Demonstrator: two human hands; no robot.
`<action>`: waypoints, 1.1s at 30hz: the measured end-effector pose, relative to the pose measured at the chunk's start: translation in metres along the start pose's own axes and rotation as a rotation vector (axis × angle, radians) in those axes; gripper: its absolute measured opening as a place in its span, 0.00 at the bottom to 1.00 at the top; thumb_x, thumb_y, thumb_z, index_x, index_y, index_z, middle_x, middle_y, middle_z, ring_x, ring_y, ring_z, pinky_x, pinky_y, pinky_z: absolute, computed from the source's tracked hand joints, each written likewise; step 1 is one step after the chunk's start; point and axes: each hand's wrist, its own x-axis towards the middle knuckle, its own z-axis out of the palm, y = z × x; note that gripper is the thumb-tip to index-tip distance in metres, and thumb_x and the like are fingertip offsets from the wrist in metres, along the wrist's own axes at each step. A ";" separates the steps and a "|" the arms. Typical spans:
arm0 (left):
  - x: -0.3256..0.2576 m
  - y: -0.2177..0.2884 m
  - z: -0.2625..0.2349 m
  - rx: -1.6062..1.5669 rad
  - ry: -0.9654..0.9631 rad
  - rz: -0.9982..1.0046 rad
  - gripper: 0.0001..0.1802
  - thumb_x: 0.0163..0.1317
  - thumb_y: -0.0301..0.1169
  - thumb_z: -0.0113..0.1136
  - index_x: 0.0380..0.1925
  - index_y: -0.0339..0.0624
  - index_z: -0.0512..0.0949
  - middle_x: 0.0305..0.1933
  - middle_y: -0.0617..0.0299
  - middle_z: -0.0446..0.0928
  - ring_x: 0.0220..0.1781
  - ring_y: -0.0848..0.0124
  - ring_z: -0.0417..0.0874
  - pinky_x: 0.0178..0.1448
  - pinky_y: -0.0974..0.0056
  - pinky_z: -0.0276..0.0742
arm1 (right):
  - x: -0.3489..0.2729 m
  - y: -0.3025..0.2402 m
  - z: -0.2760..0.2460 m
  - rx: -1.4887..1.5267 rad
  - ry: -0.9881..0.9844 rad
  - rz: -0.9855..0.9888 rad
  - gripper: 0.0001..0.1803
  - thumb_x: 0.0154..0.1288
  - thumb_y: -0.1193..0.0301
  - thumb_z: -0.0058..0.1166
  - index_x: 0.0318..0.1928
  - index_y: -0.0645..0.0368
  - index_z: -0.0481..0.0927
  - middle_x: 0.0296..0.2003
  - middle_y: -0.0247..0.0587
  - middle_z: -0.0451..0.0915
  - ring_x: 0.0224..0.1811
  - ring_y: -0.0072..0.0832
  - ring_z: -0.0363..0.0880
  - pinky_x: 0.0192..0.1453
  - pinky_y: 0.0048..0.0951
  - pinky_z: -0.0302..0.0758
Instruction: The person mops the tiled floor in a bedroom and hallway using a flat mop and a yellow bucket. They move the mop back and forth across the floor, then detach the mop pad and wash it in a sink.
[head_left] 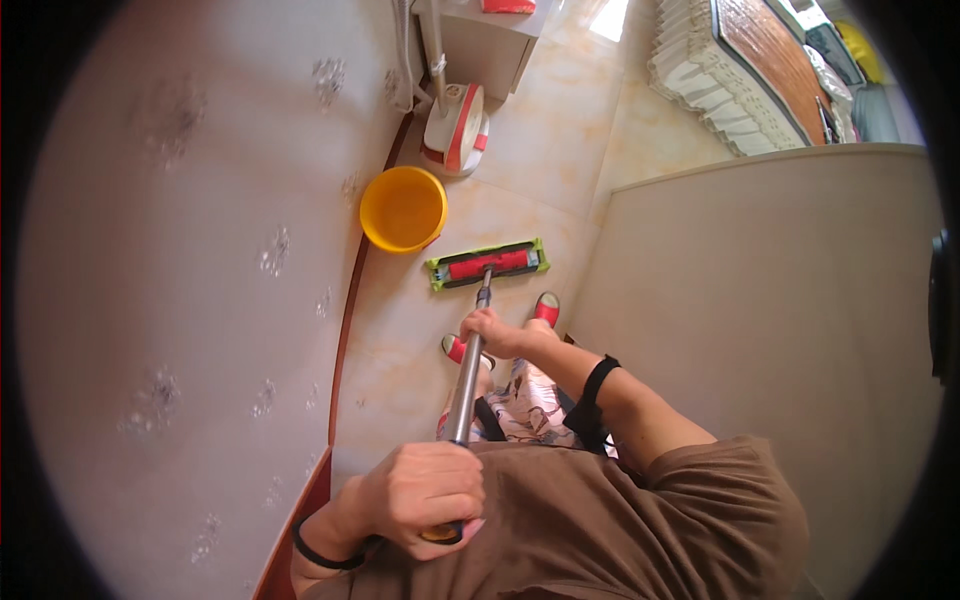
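Fingers of the left hand [425,492] are wrapping the mop handle [466,385] top, right hand [492,333] is clamping mid-shaft. Mop head [487,264] is sitting flat on the floor [545,130] beside the yellow basin [403,208]; best keeping it flat, pushing with even pressure.

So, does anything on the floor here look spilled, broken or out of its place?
Nothing stands out. The flat mop head lies flat on the pale tile floor, with both hands, left hand and right hand, on the metal handle. The yellow basin sits upright by the wall, and no spill shows.
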 end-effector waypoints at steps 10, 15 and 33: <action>-0.049 0.008 0.063 0.008 1.187 -0.137 0.19 0.51 0.36 0.60 0.38 0.47 0.62 0.36 0.60 0.65 0.39 0.66 0.71 0.58 0.51 0.68 | 0.008 -0.066 0.016 -0.223 0.063 0.051 0.16 0.50 0.67 0.64 0.40 0.52 0.76 0.38 0.36 0.78 0.48 0.38 0.75 0.48 0.39 0.75; -0.048 0.021 0.056 -0.141 1.110 0.032 0.20 0.47 0.37 0.62 0.35 0.52 0.60 0.26 0.69 0.63 0.31 0.72 0.68 0.49 0.57 0.66 | -0.011 -0.098 -0.008 -0.291 0.152 0.042 0.16 0.48 0.65 0.65 0.38 0.51 0.75 0.37 0.35 0.78 0.45 0.37 0.77 0.42 0.39 0.77; 0.048 -0.038 0.008 -0.284 0.161 0.052 0.07 0.45 0.22 0.60 0.17 0.40 0.71 0.19 0.61 0.72 0.21 0.61 0.74 0.30 0.59 0.71 | -0.049 0.007 -0.043 0.103 0.346 0.117 0.08 0.44 0.76 0.59 0.27 0.55 0.75 0.31 0.39 0.76 0.39 0.41 0.72 0.46 0.36 0.68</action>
